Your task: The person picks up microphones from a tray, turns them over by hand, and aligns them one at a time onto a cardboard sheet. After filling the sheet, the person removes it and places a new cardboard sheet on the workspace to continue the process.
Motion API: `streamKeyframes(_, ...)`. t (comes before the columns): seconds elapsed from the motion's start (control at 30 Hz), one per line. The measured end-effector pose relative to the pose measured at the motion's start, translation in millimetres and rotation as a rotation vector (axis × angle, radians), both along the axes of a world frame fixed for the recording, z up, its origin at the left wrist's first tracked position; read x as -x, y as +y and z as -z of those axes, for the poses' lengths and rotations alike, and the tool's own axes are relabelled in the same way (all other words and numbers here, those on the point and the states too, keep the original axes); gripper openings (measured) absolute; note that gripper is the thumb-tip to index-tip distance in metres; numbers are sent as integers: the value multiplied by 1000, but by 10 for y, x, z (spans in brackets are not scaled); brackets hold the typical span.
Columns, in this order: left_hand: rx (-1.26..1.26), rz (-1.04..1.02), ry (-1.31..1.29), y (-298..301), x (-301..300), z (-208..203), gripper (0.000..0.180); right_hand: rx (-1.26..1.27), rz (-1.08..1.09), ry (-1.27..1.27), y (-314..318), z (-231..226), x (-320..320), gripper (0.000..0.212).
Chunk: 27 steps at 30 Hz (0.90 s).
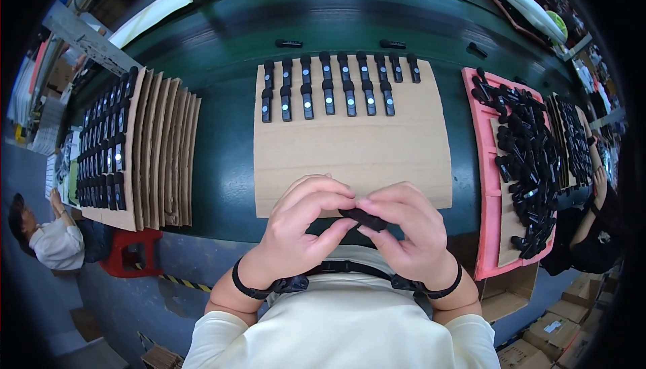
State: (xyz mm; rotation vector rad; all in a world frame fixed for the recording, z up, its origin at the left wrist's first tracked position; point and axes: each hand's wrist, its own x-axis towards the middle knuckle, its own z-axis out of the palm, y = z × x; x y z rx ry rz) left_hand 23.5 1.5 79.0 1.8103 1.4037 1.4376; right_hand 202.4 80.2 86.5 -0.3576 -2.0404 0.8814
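Close to my body, over the near edge of a cardboard sheet (350,150), both my hands hold one small black microphone (363,219) with what looks like a foam tip. My left hand (306,217) pinches its left end between thumb and fingers. The thumb and fingers of my right hand (409,228) close on the right end. Fingertips cover part of it. On the sheet's far half, similar black microphones (329,96) lie in two rows, foam ends away from me, most with a pale round spot.
A green work surface (225,120) carries the sheet, with three loose microphones (289,43) beyond it. Left is a stack of cardboard sheets (165,147) bearing microphones; right, a pink tray (490,187) heaped with more. People sit at left (59,241) and right (592,234).
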Motion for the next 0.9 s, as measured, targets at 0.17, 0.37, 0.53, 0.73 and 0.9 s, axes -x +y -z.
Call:
streamKeyframes(0.17, -13, 7, 77, 14, 6, -15, 25, -75, 14, -3, 25, -70, -62, 34)
streamKeyframes(0.37, 16, -93, 135, 4, 319, -98, 19, -153, 112, -221, 467, -184, -374, 33)
streamKeyframes(0.53, -2, -275, 311, 180, 826, -52, 14, -219, 202, -392, 1154, -12, -474, 28)
streamKeyframes(0.73, 7, -420, 321, 573, 1461, 179, 9, -495, 152, -524, 1714, 327, -386, 24)
streamKeyframes(0.9, 154, -514, 111, 554, 1830, 536, 7, -447, 44, -663, 1528, 381, -328, 24)
